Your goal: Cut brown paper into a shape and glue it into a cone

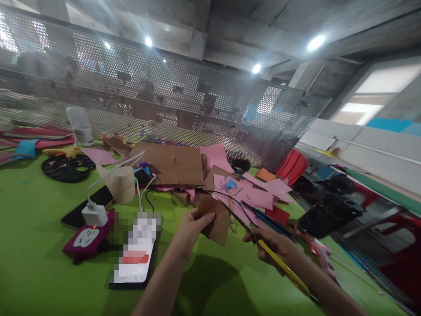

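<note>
My left hand [192, 228] pinches a brown piece of paper [213, 217] above the green table [39, 263]. My right hand [274, 248] grips yellow-handled scissors [263, 248]. Their long dark blades reach up and left to the top edge of the brown paper. Both hands hover over the table's near middle, just in front of a heap of pink paper scraps [256, 195].
A phone [136, 254] lies left of my arm, beside a purple power strip [87, 239] with a white charger. A brown paper roll [125, 184], brown sheets [174, 164], a black disc [67, 167] and a white jar [80, 126] lie farther back. A perforated metal screen [164, 96] closes off the far side.
</note>
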The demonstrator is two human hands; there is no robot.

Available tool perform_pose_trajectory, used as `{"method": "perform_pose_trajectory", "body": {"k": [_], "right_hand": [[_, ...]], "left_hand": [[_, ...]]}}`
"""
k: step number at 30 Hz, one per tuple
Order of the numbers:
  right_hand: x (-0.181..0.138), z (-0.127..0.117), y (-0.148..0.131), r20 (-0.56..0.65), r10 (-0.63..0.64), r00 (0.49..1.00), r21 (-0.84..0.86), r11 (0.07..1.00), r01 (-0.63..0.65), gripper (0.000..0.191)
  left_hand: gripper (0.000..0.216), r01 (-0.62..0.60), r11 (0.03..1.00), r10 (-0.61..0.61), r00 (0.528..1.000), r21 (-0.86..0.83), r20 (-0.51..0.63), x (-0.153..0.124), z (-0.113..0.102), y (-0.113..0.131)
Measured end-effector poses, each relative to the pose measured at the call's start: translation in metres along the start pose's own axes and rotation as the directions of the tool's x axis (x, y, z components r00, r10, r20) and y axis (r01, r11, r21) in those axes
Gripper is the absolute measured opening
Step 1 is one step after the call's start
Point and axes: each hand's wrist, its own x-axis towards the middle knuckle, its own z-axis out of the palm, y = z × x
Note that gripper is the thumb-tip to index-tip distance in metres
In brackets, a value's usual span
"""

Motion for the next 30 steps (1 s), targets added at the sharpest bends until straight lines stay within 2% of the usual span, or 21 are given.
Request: {"method": "perform_pose_trajectory", "body": {"k": [4, 9, 15, 19, 21, 25, 28, 30], "right_hand": [[0.003, 0.004, 0.009, -0.019, -0.001, 1.000, -0.067, 0.998, 0.000, 0.036], [0.009, 0.015, 0.022, -0.044, 0.027, 0.999, -0.326, 0.944, -0.040, 0.028], [0.009, 0.023, 0.031, -0.011, 0.056, 0.998, -0.451, 0.891, -0.055, 0.047], [0.010, 0.017, 0.023, -0.057, -0.016, 0.998, -0.504, 0.864, -0.015, 0.040], [0.015, 0.014, 0.010, -0.111, -0.073, 0.991, -0.459, 0.888, 0.014, 0.038], [0.039, 0.017, -0.018, -0.205, -0.219, 0.954, -0.203, 0.963, 0.178, 0.041], [0.063, 0.028, -0.028, -0.264, -0.289, 0.920, -0.053, 0.957, 0.286, 0.041], [0.076, 0.035, -0.030, -0.256, -0.312, 0.915, 0.022, 0.944, 0.329, 0.040]], "left_hand": [[0.040, -0.021, 1.000, 0.021, 1.000, 0.001, -0.013, -0.001, 0.001, 0.001], [0.042, -0.028, 0.999, 0.024, 0.995, -0.037, -0.096, 0.000, 0.001, 0.002], [0.035, -0.078, 0.997, 0.072, 0.982, -0.026, -0.176, 0.002, -0.002, 0.002], [0.030, -0.089, 0.996, 0.083, 0.978, -0.022, -0.191, 0.002, -0.003, 0.000], [0.028, -0.092, 0.996, 0.089, 0.980, -0.010, -0.176, 0.002, -0.003, -0.001], [0.024, -0.089, 0.996, 0.090, 0.983, 0.016, -0.158, 0.003, -0.003, -0.002], [0.023, -0.089, 0.996, 0.093, 0.983, 0.031, -0.159, 0.005, -0.004, -0.002], [0.024, -0.095, 0.995, 0.100, 0.982, 0.039, -0.158, 0.006, -0.005, -0.003]]}}
